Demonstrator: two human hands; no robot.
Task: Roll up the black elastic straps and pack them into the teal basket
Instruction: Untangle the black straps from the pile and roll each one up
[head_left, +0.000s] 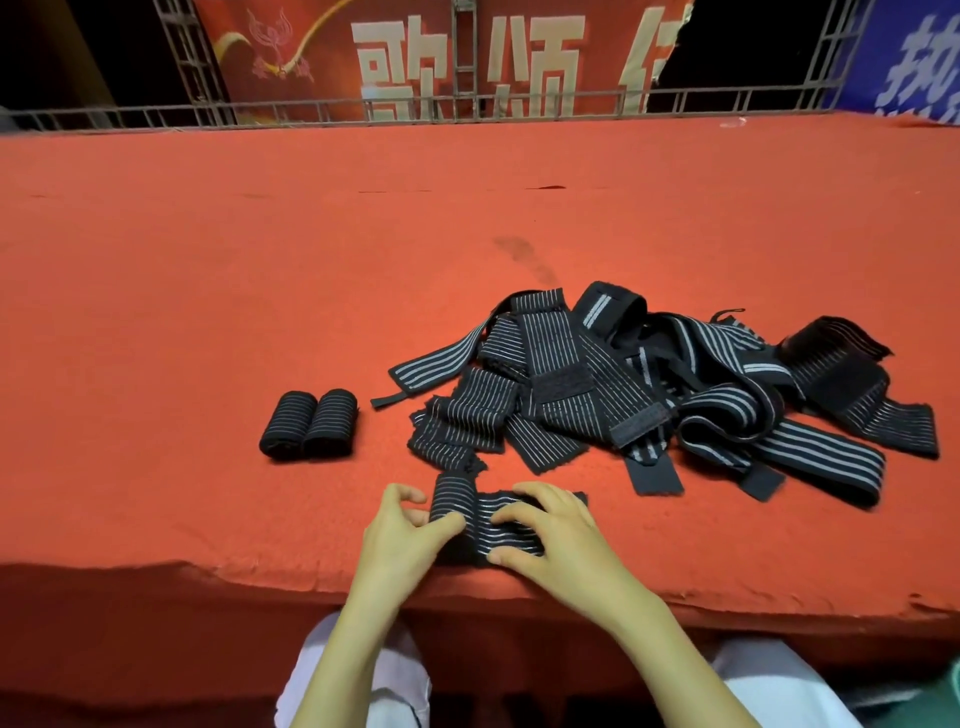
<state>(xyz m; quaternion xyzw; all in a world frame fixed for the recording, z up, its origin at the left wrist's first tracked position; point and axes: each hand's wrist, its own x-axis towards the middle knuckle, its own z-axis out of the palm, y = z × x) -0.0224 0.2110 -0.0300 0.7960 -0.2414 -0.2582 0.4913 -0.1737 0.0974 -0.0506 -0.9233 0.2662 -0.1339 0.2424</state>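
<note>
A black elastic strap with grey stripes (480, 525) lies near the front edge of the red surface, its left end partly rolled. My left hand (402, 540) pinches the rolled end with thumb and fingers. My right hand (553, 535) presses on the flat part with curled fingers. Two finished rolls (309, 425) lie side by side to the left. A loose pile of unrolled straps (649, 389) spreads to the right and behind my hands. A sliver of teal at the bottom right corner (948, 691) may be the basket; I cannot tell.
The red felt-covered platform (363, 260) stretches far back to a metal truss railing (467, 106) and red and blue banners. Its front edge (208, 577) runs just below my hands. My knees in pale trousers (363, 686) show below.
</note>
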